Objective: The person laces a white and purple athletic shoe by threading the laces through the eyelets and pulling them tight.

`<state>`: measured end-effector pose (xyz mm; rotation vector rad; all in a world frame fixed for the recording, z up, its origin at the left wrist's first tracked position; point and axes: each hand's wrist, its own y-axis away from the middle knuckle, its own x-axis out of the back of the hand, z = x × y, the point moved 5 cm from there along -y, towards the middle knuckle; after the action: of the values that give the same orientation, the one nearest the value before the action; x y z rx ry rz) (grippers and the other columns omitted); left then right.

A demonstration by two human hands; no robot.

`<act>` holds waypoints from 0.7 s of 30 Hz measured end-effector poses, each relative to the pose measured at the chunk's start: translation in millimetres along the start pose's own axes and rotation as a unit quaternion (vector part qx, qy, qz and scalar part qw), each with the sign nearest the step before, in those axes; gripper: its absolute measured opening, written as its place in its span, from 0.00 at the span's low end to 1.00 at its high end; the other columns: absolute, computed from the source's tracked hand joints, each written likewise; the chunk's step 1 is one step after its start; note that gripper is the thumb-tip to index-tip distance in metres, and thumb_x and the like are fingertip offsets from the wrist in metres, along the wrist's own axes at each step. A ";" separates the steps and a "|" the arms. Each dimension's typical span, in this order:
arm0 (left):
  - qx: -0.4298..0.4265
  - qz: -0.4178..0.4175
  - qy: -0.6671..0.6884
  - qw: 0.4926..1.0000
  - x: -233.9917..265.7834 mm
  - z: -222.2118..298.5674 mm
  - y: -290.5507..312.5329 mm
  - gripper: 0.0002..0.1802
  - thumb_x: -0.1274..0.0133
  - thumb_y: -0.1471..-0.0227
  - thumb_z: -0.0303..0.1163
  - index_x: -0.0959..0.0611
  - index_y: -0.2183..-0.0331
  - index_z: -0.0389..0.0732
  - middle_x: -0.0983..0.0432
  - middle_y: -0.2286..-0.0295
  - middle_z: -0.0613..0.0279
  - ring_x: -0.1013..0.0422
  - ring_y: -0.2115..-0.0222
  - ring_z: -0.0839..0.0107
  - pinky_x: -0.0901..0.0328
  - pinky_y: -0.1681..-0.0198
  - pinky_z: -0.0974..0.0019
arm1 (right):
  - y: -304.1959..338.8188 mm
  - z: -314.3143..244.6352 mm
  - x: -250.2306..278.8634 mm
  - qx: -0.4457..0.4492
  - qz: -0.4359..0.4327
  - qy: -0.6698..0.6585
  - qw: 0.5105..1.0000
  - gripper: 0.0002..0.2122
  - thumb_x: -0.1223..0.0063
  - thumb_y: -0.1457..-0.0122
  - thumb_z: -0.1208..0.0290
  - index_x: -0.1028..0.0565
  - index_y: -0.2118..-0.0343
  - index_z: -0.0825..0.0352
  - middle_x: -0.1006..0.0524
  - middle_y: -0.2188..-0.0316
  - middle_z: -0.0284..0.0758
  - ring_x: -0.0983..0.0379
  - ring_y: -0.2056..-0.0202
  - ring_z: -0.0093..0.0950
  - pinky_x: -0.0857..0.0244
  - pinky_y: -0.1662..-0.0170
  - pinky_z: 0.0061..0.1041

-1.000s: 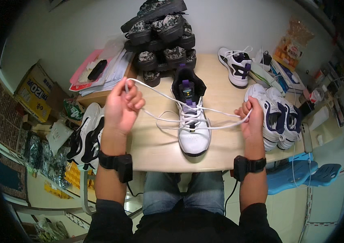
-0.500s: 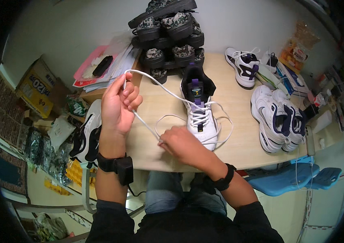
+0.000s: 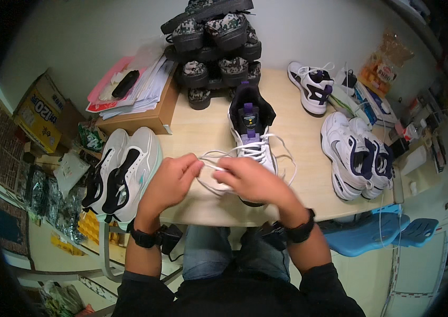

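In front of me a white sneaker (image 3: 237, 113) with a black collar and purple tongue stands upright on the table, heel away from me. Its long white shoelace (image 3: 283, 142) is threaded through the upper eyelets, and one loop arcs off to the right. My left hand (image 3: 170, 182), just left of the shoe, pinches a stretch of the lace between thumb and fingertips. Over the toe end, my right hand (image 3: 250, 179) is closed on the lace too, hiding most of the toe. Between the hands, several strands of lace run close together.
A pair of white-and-black sneakers (image 3: 142, 171) lies at the left edge, near a cardboard box (image 3: 144, 117) with papers. Stacked camouflage shoes (image 3: 234, 68) stand at the back. Another white sneaker (image 3: 313, 92) and a white pair (image 3: 348, 153) are at the right.
My left hand has come down and inward from its raised spot, bringing the lace closer to the right hand. The stretched lace loop now lies bunched between both hands.
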<state>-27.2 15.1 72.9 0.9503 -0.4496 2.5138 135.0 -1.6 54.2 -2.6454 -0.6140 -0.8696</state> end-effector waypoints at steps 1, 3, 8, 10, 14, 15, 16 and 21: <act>0.002 0.000 -0.001 1.000 0.3 -9.2 0.7 0.14 0.51 0.44 0.34 0.24 0.74 0.32 0.27 0.80 0.45 0.30 0.78 0.48 0.36 0.74 0.58 | 4.7 5.3 11.8 0.002 -0.047 -0.042 0.998 0.13 0.55 0.38 0.65 0.26 0.68 0.71 0.23 0.71 0.46 0.27 0.67 0.42 0.34 0.60 0.35; 0.073 0.090 -0.065 0.991 6.0 -30.1 -1.3 0.15 0.52 0.43 0.32 0.22 0.76 0.32 0.28 0.83 0.50 0.27 0.79 0.60 0.36 0.73 0.59 | 17.2 14.1 48.9 0.010 0.021 -0.087 0.996 0.13 0.57 0.37 0.66 0.25 0.67 0.71 0.23 0.73 0.41 0.27 0.68 0.32 0.34 0.60 0.30; -0.039 0.119 -0.130 0.984 -17.5 -45.6 -5.4 0.13 0.52 0.43 0.30 0.23 0.58 0.33 0.25 0.73 0.48 0.27 0.69 0.59 0.35 0.64 0.58 | 14.0 13.6 58.8 -0.027 0.046 -0.038 0.998 0.13 0.57 0.37 0.67 0.25 0.69 0.71 0.25 0.74 0.41 0.29 0.70 0.33 0.36 0.63 0.28; -0.136 0.085 -0.003 0.987 -30.9 -8.1 -12.5 0.25 0.53 0.42 0.30 0.33 0.44 0.35 0.26 0.59 0.47 0.29 0.60 0.57 0.36 0.59 0.60 | 8.5 15.2 47.6 -0.015 0.058 -0.001 0.998 0.13 0.57 0.37 0.66 0.26 0.68 0.72 0.24 0.73 0.45 0.26 0.69 0.39 0.35 0.62 0.32; -0.062 -0.012 -0.012 0.998 -33.8 9.6 -26.7 0.20 0.52 0.42 0.31 0.28 0.49 0.34 0.25 0.63 0.45 0.28 0.65 0.58 0.35 0.61 0.61 | 0.3 19.9 33.2 0.015 0.094 -0.047 0.994 0.13 0.57 0.37 0.66 0.26 0.70 0.72 0.24 0.74 0.46 0.27 0.69 0.40 0.35 0.64 0.32; -0.055 -0.043 -0.018 0.997 -34.9 10.6 -29.7 0.18 0.52 0.42 0.31 0.26 0.51 0.34 0.24 0.64 0.45 0.28 0.67 0.58 0.35 0.62 0.62 | 5.8 26.2 44.2 -0.012 0.077 -0.057 0.995 0.13 0.58 0.36 0.67 0.27 0.70 0.71 0.26 0.75 0.40 0.29 0.70 0.32 0.36 0.64 0.28; -0.055 -0.041 -0.019 0.997 -33.0 13.7 -29.9 0.18 0.52 0.42 0.31 0.26 0.51 0.34 0.24 0.64 0.45 0.28 0.67 0.58 0.35 0.62 0.62 | 12.6 31.2 54.6 -0.040 0.060 -0.066 0.995 0.12 0.59 0.36 0.68 0.27 0.70 0.71 0.27 0.76 0.34 0.32 0.71 0.25 0.37 0.65 0.24; -0.102 0.062 0.046 0.992 -41.6 19.1 -25.2 0.11 0.51 0.43 0.29 0.20 0.60 0.34 0.23 0.70 0.48 0.27 0.72 0.57 0.34 0.67 0.62 | 10.8 27.1 50.8 0.003 0.051 -0.033 0.998 0.12 0.58 0.37 0.68 0.26 0.70 0.70 0.25 0.76 0.43 0.29 0.73 0.37 0.36 0.66 0.31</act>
<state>23.8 17.7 62.0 0.7473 -0.7421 2.5479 190.4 15.1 63.0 -2.6825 -0.4924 -0.7535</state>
